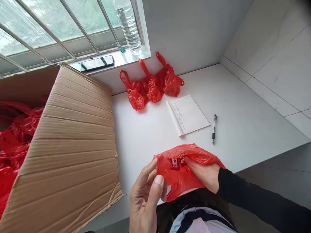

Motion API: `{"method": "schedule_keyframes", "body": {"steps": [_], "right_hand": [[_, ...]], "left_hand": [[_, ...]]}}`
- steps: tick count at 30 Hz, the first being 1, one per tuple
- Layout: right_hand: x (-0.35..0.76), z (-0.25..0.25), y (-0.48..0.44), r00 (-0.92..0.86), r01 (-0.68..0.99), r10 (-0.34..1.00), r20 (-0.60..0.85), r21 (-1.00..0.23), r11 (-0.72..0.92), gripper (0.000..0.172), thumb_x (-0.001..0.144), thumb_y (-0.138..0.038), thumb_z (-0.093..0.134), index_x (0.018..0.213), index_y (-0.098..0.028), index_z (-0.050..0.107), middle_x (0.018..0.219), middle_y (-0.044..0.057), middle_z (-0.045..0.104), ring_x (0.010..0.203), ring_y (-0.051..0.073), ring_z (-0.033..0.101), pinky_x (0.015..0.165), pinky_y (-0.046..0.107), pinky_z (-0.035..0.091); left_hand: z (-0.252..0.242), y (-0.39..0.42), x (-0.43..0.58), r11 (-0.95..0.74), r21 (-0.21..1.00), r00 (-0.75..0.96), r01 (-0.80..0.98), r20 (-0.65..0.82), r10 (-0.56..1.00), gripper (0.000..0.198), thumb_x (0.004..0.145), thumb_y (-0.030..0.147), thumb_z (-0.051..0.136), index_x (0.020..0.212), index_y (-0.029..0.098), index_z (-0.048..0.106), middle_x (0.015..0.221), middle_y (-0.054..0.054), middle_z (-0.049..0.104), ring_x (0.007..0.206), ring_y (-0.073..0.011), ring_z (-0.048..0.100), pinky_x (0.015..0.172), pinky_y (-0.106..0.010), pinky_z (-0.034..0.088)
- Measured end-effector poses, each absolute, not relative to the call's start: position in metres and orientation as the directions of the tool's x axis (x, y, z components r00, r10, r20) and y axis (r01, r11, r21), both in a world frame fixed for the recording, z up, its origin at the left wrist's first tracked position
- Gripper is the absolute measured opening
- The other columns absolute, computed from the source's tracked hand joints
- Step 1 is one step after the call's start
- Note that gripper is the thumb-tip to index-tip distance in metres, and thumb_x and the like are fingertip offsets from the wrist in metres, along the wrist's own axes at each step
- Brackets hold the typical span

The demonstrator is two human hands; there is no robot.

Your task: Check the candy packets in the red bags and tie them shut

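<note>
A red plastic bag (179,184) is held with its mouth open at the table's front edge. My left hand (148,194) grips the bag's left rim, fingers curled and thumb towards me. My right hand (206,173) reaches into the bag from the right, its fingers together and partly hidden by the plastic. Its fingertips touch small dark items with pale printed labels (174,162) inside; what they hold, if anything, I cannot make out.
A cardboard box (73,139) with red plastic bags (19,139) inside stands at left. Tied red bags (154,89) sit against the wall. An open notebook (190,115) and a pen (214,129) lie on the table. The windowsill bears a phone (97,63) and a water bottle (128,27).
</note>
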State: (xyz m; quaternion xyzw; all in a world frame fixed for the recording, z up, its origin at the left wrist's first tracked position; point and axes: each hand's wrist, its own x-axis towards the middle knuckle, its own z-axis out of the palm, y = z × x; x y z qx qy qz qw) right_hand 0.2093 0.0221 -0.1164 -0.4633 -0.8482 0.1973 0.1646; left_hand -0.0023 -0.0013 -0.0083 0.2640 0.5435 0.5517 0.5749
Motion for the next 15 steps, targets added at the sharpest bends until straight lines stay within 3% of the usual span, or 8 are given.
{"method": "schedule_keyframes", "body": {"steps": [4, 8, 11, 13, 15], "right_hand": [[0.207, -0.096, 0.026, -0.578, 0.745, 0.814, 0.058, -0.370, 0.555, 0.051, 0.096, -0.010, 0.040, 0.142, -0.016, 0.062, 0.139, 0.014, 0.071, 0.133, 0.031, 0.064, 0.115, 0.048, 0.053], [0.187, -0.075, 0.039, -0.545, 0.833, 0.817, -0.190, -0.235, 0.501, 0.035, 0.095, -0.014, 0.051, 0.125, -0.017, 0.069, 0.111, 0.014, 0.078, 0.103, 0.033, 0.075, 0.095, 0.048, 0.063], [0.173, -0.072, 0.045, -0.504, 0.863, 0.799, -0.327, -0.170, 0.475, 0.024, 0.093, -0.014, 0.058, 0.113, -0.013, 0.072, 0.096, 0.014, 0.078, 0.087, 0.034, 0.077, 0.082, 0.048, 0.065], [0.171, -0.076, 0.045, -0.489, 0.871, 0.793, -0.364, -0.159, 0.465, 0.022, 0.091, -0.010, 0.060, 0.108, -0.011, 0.075, 0.091, 0.014, 0.078, 0.084, 0.034, 0.078, 0.081, 0.047, 0.065], [0.173, -0.080, 0.044, -0.475, 0.879, 0.798, -0.370, -0.147, 0.455, 0.029, 0.092, -0.006, 0.057, 0.115, -0.007, 0.075, 0.101, 0.019, 0.079, 0.097, 0.038, 0.077, 0.091, 0.050, 0.063]], "left_hand": [[-0.012, -0.001, -0.008, 0.249, 0.910, -0.141, -0.332, -0.309, 0.940, 0.032, 0.093, 0.043, 0.077, 0.124, 0.039, 0.081, 0.063, 0.003, 0.058, 0.058, -0.0107, 0.044, 0.060, -0.024, 0.044], [-0.010, 0.000, -0.008, 0.246, 0.912, -0.153, -0.329, -0.309, 0.939, 0.033, 0.092, 0.042, 0.077, 0.124, 0.038, 0.080, 0.067, 0.002, 0.061, 0.058, -0.0109, 0.043, 0.060, -0.025, 0.042], [-0.004, 0.000, -0.005, 0.240, 0.909, -0.179, -0.341, -0.313, 0.933, 0.030, 0.091, 0.042, 0.078, 0.121, 0.037, 0.082, 0.062, 0.003, 0.054, 0.057, -0.0098, 0.042, 0.058, -0.024, 0.040], [-0.001, -0.001, -0.002, 0.231, 0.905, -0.231, -0.356, -0.325, 0.917, 0.029, 0.090, 0.042, 0.079, 0.118, 0.036, 0.083, 0.059, 0.005, 0.047, 0.057, -0.0096, 0.040, 0.058, -0.023, 0.037], [0.000, -0.002, -0.001, 0.231, 0.904, -0.256, -0.360, -0.334, 0.907, 0.029, 0.089, 0.042, 0.080, 0.117, 0.036, 0.084, 0.056, 0.005, 0.045, 0.057, -0.0099, 0.040, 0.058, -0.023, 0.035]]}}
